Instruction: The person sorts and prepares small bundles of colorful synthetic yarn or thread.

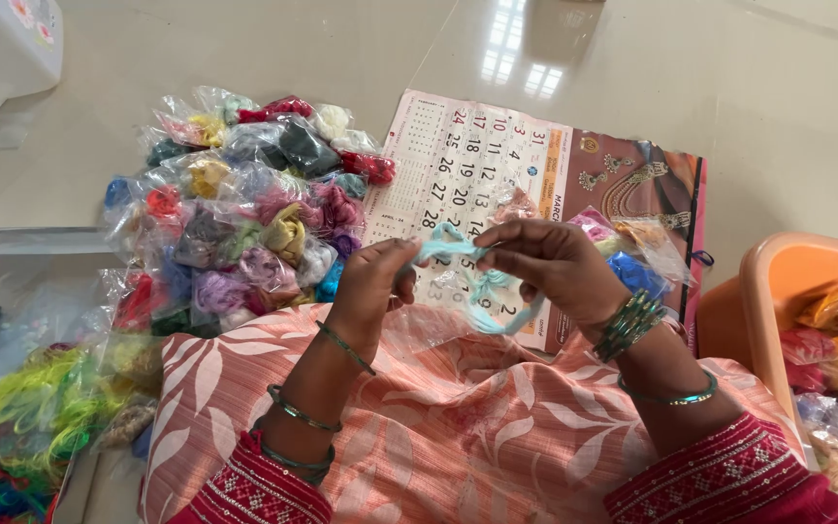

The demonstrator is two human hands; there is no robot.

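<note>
Both hands' fingers [497, 254] stretch the pale blue thread [450, 245] crosswise, left to right.

- Bright, even daylight; colours read true.
- Window glare on glossy floor [521, 44], top centre, in 2 pale grid patches.
- Shadows soft and faint, pooled under hands and bags [244, 209].
- Plastic bags throw small specular glints.
- Focus sharp mid-frame; slight softness at corners.
- Mild wide-angle stretch toward edges.
</note>
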